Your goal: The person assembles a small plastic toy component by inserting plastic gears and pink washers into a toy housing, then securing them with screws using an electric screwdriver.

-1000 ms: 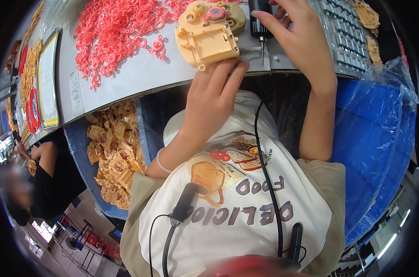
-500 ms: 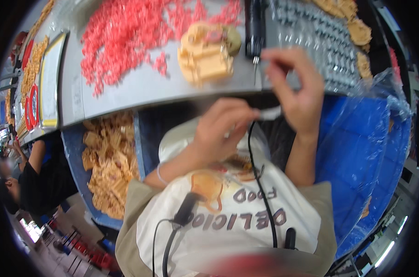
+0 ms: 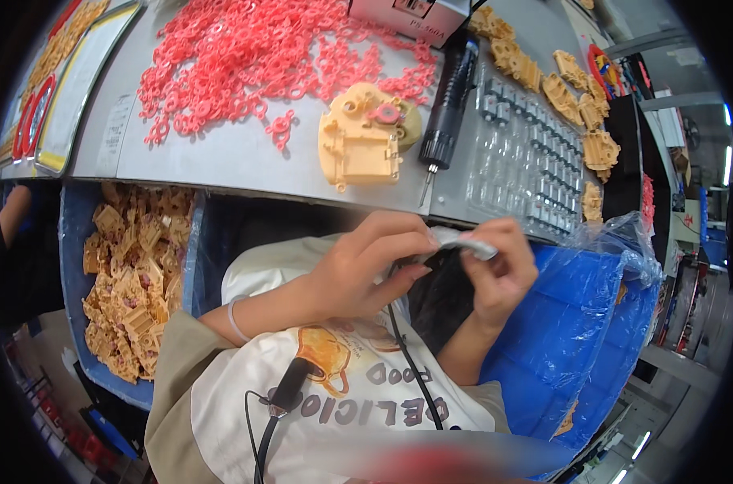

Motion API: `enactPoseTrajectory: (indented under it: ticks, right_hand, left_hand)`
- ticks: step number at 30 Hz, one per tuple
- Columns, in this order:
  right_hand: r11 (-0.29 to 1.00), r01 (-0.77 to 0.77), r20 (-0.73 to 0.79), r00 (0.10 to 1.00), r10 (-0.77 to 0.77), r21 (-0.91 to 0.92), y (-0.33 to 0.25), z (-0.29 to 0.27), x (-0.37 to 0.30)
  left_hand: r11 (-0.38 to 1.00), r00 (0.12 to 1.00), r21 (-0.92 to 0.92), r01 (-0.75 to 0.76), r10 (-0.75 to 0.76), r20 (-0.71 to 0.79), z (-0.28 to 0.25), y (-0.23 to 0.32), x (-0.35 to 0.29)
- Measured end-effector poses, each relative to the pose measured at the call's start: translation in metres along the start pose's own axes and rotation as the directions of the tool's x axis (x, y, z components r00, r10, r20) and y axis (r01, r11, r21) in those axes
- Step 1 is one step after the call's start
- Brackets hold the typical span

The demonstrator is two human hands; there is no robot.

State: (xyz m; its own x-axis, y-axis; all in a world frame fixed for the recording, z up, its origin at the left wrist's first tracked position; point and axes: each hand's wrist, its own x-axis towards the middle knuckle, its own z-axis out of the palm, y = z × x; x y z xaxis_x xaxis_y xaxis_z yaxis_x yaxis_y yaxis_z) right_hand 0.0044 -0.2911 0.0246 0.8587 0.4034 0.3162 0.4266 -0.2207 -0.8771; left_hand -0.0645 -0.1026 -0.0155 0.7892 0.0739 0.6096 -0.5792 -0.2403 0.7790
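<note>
Close together in front of my body, both hands pinch a small whitish strip (image 3: 455, 239), perhaps tape or thin film; its kind cannot be made out. My left hand (image 3: 374, 262) grips one end between thumb and fingers. At the other end, my right hand (image 3: 502, 270) is closed with fingers curled. Beyond them on the grey table, a yellowish plastic housing (image 3: 358, 161) lies flat, a pink ring-shaped part (image 3: 386, 113) on its upper right. An electric screwdriver (image 3: 448, 105) with a black body lies right of the housing, its bit pointing toward me.
Loose pink plastic parts (image 3: 221, 64) are heaped at the far left. A clear tray (image 3: 528, 153) of small metallic parts sits on the right, yellowish housings (image 3: 572, 101) beyond it. Blue bins flank me: one (image 3: 74, 306) with yellowish parts, another (image 3: 544, 323) plastic-lined. A black cable hangs before me.
My right hand has come down from near the screwdriver tip and now pinches the whitish strip beside my left hand. The whole view has shifted and turned.
</note>
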Motion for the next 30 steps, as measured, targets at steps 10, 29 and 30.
enactPoseTrajectory:
  ticks: [10,29,30]
  right_hand:
    - [0.843,0.214,-0.401,0.805,-0.438,-0.493,0.020,0.027,0.021]
    - [0.848,0.014,-0.164,0.979,-0.118,-0.529,0.022,0.066,0.014]
    - [0.847,0.010,-0.165,0.979,-0.115,-0.531,0.021,0.065,0.014]
  left_hand:
    - [0.936,0.967,0.286,-0.203,0.147,0.207,-0.016,-0.030,-0.028]
    - [0.920,0.990,0.365,-0.140,0.128,0.056,-0.038,-0.040,-0.019]
    - [0.922,0.990,0.362,-0.139,0.127,0.058,-0.039,-0.040,-0.019]
